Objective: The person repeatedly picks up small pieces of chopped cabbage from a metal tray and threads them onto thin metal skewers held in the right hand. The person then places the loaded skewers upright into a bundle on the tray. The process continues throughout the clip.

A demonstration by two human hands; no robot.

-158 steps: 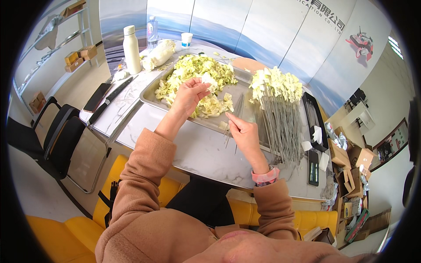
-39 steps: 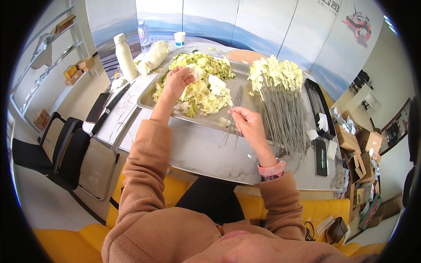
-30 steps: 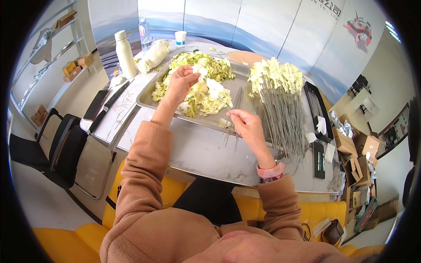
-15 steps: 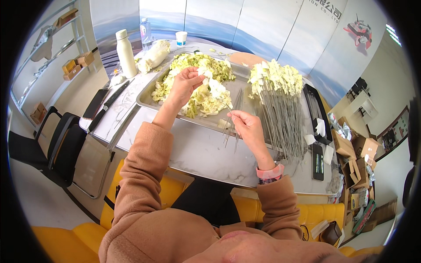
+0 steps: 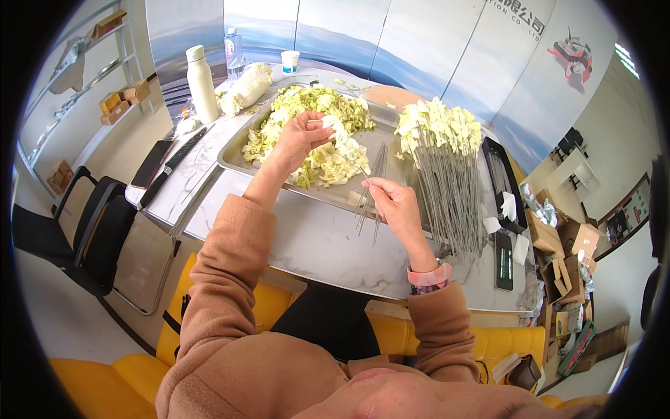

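Observation:
My left hand (image 5: 301, 140) is closed in a pinch on a pale piece of cabbage leaf (image 5: 336, 128), above a heap of chopped cabbage (image 5: 317, 103) in a metal tray (image 5: 230, 165). Over the tray's near edge, my right hand (image 5: 394, 202) grips a thin metal skewer (image 5: 364, 172) between thumb and fingers; its far end points toward the leaves. Several bare skewers (image 5: 380, 164) lean across the tray edge beside that hand. Farther right lies a thick row of skewers threaded with cabbage (image 5: 438, 126), their bare shafts (image 5: 450, 202) pointing toward me.
Left of the tray are a knife (image 5: 167, 171), a dark phone (image 5: 151, 164), a white bottle (image 5: 202, 87), a clear bottle (image 5: 234, 54) and a whole cabbage (image 5: 248, 87). A paper cup (image 5: 289, 61) stands behind. At right sit a black box (image 5: 504, 181) and another phone (image 5: 504, 260).
My left hand has shifted slightly right and down, nearer the skewer's tip, with the leaf piece still pinched. The right hand stays almost in place on its skewer.

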